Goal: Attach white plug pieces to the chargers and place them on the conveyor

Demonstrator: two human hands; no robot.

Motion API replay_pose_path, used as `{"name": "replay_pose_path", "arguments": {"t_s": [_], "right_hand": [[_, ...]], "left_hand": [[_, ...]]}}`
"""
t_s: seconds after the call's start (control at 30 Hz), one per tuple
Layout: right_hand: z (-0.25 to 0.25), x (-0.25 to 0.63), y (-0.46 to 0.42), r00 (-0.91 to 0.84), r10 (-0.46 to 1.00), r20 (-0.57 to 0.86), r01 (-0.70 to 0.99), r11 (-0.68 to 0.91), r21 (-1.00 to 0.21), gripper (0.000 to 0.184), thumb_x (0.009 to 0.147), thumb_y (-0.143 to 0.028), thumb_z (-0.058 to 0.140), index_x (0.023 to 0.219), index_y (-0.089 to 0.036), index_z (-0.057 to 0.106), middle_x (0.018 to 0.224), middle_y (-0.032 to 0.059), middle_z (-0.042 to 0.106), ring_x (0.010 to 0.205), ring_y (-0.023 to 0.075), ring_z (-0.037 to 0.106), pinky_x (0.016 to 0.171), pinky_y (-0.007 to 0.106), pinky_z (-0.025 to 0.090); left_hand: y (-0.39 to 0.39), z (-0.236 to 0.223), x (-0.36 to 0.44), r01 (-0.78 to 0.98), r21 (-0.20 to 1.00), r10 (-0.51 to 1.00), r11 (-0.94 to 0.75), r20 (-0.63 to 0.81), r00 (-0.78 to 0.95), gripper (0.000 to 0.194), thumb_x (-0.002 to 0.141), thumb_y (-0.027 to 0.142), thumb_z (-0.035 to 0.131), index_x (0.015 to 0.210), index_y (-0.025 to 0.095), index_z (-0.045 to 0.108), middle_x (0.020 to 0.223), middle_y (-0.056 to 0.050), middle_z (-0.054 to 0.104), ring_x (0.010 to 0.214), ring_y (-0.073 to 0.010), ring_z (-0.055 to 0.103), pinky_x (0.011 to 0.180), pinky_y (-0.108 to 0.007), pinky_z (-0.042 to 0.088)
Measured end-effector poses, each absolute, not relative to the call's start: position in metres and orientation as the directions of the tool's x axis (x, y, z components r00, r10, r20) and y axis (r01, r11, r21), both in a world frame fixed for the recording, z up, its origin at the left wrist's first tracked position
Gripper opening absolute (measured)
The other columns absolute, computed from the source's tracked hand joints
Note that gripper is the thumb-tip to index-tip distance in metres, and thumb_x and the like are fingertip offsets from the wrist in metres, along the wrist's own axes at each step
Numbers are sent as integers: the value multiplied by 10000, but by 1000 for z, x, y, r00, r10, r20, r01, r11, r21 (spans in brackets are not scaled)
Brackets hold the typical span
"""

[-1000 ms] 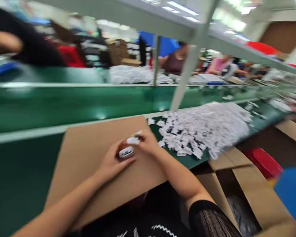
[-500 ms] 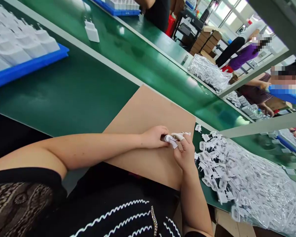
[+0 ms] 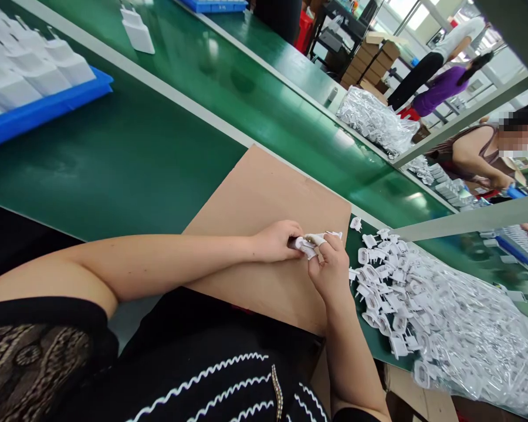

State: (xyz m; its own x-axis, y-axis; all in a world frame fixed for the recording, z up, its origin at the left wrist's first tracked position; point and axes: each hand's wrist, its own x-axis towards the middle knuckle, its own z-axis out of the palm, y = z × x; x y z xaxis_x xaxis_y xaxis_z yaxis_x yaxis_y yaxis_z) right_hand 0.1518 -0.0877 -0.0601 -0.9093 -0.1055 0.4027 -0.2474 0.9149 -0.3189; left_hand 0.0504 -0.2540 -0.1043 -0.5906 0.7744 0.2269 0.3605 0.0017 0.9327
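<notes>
Where both hands meet, fingers [image 3: 323, 240] half hide a white plug part [image 3: 305, 246].

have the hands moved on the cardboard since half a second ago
No. The left hand and right hand sit at the same spot near the cardboard's right edge, holding a small white part.

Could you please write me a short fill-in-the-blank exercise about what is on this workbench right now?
1. Both hands, the left hand and the right hand, meet over a sheet of ____.
2. The pile of small white plug parts lies to the person's ____.
3. The white chargers at far left stand in a tray coloured ____.
4. The table top is coloured ____.

Missing words: cardboard; right; blue; green
</notes>
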Motion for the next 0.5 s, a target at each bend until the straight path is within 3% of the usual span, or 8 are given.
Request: {"name": "replay_pose_path", "arguments": {"t_s": [0.17, 0.3, 0.4, 0.5], "right_hand": [[-57, 151, -90, -938, -53, 342, -184, 914, -362, 302, 746, -43, 536, 926, -236, 682, 858, 62, 628, 874, 260, 594, 756, 378, 479], [-67, 153, -91, -927, 81, 366, -92, 897, -432, 196, 743, -85, 563, 830, -229, 664, 757, 26, 532, 703, 201, 517, 620, 321, 417], [-79, 152, -88, -920, 145, 363, -94, 819, -566, 219, 764, -124, 593, 931, -222, 696, 731, -3, 494, 651, 174, 486, 590, 301, 407], [-86, 148, -86, -936, 178, 303, -122, 645, -754, 421, 786, -186, 653, 1205, -221, 643, 754, -25, 556, 646, 158, 509, 611, 285, 452]], "left_hand": [[-255, -104, 52, 342, 940, 771, 6, 213, -600, 127, 810, 301, 771, 872, 191, 757, 959, -56, 690, 937, -228, 657, 847, -343, 517], [-256, -104, 55, 365, 930, 757, 38, 211, -618, 182, 819, 358, 772, 874, 188, 739, 956, -61, 692, 917, -232, 670, 849, -356, 534], [-255, -106, 57, 391, 918, 748, 60, 218, -627, 211, 831, 387, 762, 897, 188, 734, 969, -66, 703, 912, -236, 678, 863, -370, 544], [-252, -109, 59, 387, 922, 741, 4, 257, -620, 376, 833, 338, 762, 1179, 198, 715, 1149, -92, 723, 1036, -255, 686, 943, -391, 541]]}}
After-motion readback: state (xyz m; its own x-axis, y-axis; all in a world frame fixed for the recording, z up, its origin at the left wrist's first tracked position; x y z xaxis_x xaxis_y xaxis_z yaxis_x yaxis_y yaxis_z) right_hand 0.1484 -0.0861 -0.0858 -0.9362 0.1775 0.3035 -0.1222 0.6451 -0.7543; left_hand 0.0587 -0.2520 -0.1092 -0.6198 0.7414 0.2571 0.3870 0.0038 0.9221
